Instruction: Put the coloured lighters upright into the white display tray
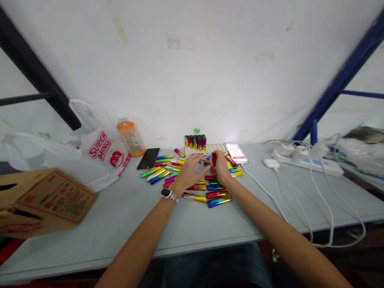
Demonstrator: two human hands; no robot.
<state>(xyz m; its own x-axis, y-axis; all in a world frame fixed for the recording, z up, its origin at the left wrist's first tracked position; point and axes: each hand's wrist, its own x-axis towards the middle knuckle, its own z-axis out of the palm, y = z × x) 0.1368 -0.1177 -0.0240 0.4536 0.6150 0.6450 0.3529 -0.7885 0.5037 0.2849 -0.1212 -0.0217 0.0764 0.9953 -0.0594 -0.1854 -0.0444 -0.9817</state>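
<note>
The right hand [220, 166] was closed on a red lighter [214, 159], which stood roughly upright within the curled fingers, its upper part showing on the side toward the left hand [192, 170]. The left hand was curved, with a narrow space between thumb and forefinger; whether its fingertips held anything could not be told.

Both hands lay over a spread of metallic, multicoloured lighters [158, 176] on the grey table [192, 230]. Beyond the hands, a group of lighters [195, 142] stood upright at the left end of a white tray [216, 149], whose right part showed rows of small compartments. A bright, partly blurred screen [237, 153] lay just beside the tray's right end.

Left of the spread were a black smartphone [148, 159], an orange bottle [131, 138], a white plastic bag [100, 160] and a cardboard box [51, 202]; well to the right lay a white power strip [312, 162].
</note>
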